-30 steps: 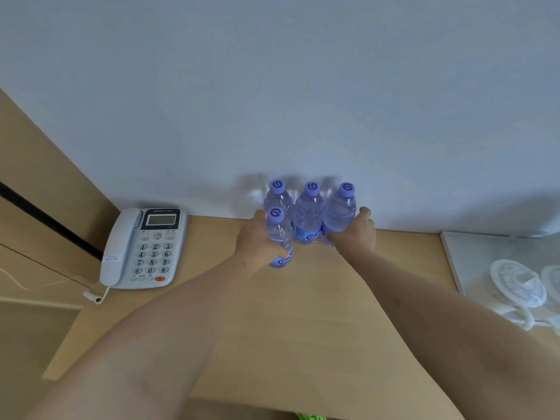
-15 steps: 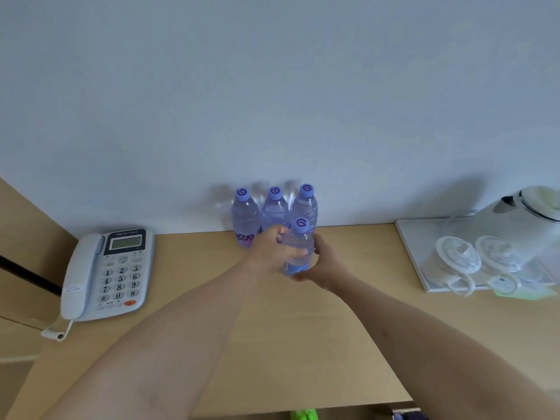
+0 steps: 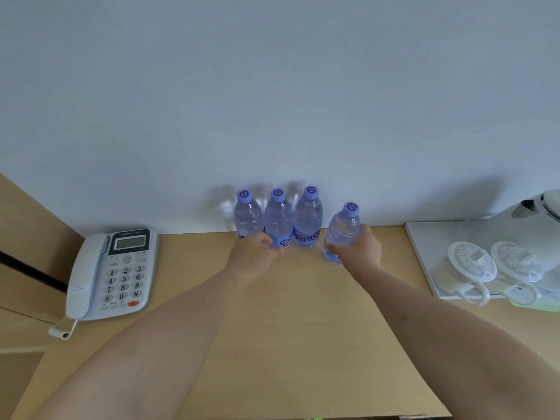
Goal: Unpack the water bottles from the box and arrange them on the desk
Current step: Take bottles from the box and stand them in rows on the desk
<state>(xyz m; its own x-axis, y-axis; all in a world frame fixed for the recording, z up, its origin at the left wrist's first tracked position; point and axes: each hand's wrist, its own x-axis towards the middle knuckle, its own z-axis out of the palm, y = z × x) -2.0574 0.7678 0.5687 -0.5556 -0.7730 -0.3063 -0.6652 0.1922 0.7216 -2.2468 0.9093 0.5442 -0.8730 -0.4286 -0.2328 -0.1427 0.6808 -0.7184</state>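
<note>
Right now the right hand (image 3: 359, 248) is wrapped around the lower body of a fourth water bottle (image 3: 341, 230), fingers curled behind it and thumb in front; the bottle leans a little to the left, its base at or just above the table (image 3: 297, 313), standing apart from the others on their right side. The left hand (image 3: 253, 253) is loosely curled, with its fingertips (image 3: 272, 242) against the lower front of the row of three bottles (image 3: 278, 221); whether it actually grips one or only steadies them cannot be told.

Those three stand upright, touching side by side, close against the wall (image 3: 272, 86) at the back of the table. That makes four bottles in all, each clear with a purple cap and a blue label band low down.

Full and sealed as they look, the bottles are probably moderately heavy for their size, with thin plastic walls that give under a hard squeeze and a smooth, somewhat slick surface. The mid to lower body, where the right hand has it, seems the sound place to hold; tall and narrow, they would tip easily if nudged near the cap.

Further out, one telephone (image 3: 112, 272) lies at the left, and one white tray (image 3: 424, 256) at the right carries two upturned cups (image 3: 472, 265) and one kettle (image 3: 542, 207). No box is in view.
</note>
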